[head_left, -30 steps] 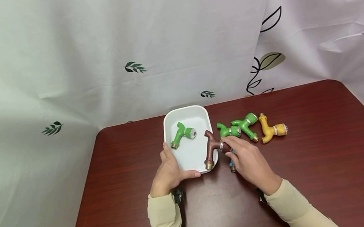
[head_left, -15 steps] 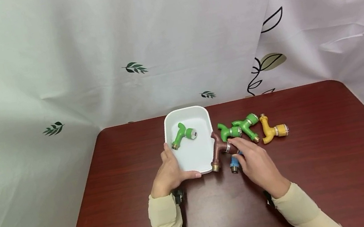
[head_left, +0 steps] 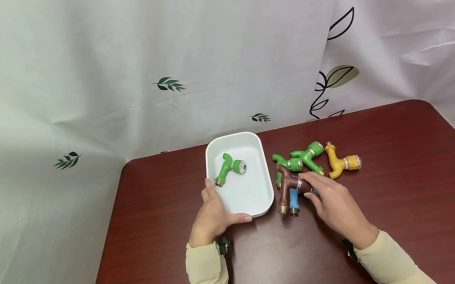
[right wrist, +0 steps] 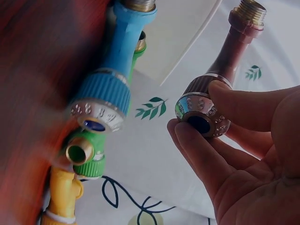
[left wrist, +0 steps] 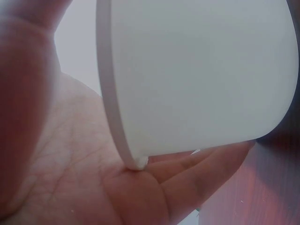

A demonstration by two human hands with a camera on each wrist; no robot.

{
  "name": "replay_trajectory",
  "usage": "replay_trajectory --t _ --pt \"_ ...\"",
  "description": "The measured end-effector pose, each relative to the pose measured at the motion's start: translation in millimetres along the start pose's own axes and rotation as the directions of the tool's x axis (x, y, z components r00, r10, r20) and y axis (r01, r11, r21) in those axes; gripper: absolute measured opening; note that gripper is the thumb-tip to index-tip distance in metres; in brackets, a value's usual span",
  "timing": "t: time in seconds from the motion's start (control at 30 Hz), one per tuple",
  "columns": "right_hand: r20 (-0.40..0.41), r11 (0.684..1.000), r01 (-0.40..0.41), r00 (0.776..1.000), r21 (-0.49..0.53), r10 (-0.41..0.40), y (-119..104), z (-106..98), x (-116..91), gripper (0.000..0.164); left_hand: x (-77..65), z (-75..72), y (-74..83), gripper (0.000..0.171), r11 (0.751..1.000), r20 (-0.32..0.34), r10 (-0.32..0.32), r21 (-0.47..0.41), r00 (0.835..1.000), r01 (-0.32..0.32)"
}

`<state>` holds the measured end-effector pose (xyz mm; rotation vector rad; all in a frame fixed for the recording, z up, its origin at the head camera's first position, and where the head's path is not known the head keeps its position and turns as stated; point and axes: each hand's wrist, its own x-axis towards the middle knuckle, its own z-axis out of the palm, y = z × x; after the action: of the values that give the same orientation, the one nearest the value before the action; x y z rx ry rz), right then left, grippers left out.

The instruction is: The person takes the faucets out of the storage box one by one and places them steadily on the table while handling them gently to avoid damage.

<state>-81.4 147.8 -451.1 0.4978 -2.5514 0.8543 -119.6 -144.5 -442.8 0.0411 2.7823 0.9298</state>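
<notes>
My right hand (head_left: 334, 204) pinches a brown tap (head_left: 286, 185) by its ribbed knob, thumb on one side and fingers on the other. In the head view the brown tap overlaps a blue tap (head_left: 294, 200); the right wrist view shows it raised, apart from the blue tap (right wrist: 105, 89). My left hand (head_left: 211, 218) holds the near left corner of a white plastic tray (head_left: 267, 175), its fingers along the left wall and its thumb along the front. One green tap (head_left: 226, 167) lies inside the tray.
Right of the tray lie two green taps (head_left: 294, 164) (head_left: 309, 155) and a yellow tap (head_left: 338, 163), close together on the dark red wooden table (head_left: 151, 201). A white cloth (head_left: 205, 64) with leaf prints hangs behind the table's far edge.
My right hand has moved right with the brown tap, from over the tray's near right corner to above the blue tap. The left hand and tray stay in place.
</notes>
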Motion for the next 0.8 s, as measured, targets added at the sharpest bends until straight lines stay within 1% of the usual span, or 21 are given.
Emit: replay_trajectory --t 0.13,0.3,0.5,0.8 --pt "-0.006 1.0 -0.009 1.0 -0.01 0.009 3 -3 -4 0.045 -0.1 0.7 -0.6 0.151 1.0 -0.002 0.003 -0.003 1.0 -0.003" --pt "0.006 0.999 -0.032 0.999 -0.02 0.032 7 -7 -8 0.044 0.2 0.9 -1.0 0.151 1.0 -0.001 0.008 -0.009 1.0 -0.008" --pt "0.008 0.998 -0.058 0.998 -0.025 0.058 12 -11 -14 0.044 0.0 -0.4 -0.3 0.152 1.0 0.007 -0.012 -0.006 1.0 0.012" --pt "0.032 0.995 -0.093 0.995 -0.047 0.095 18 -22 -20 0.046 -0.3 -1.3 1.7 0.153 1.0 0.009 -0.018 -0.003 1.0 0.018"
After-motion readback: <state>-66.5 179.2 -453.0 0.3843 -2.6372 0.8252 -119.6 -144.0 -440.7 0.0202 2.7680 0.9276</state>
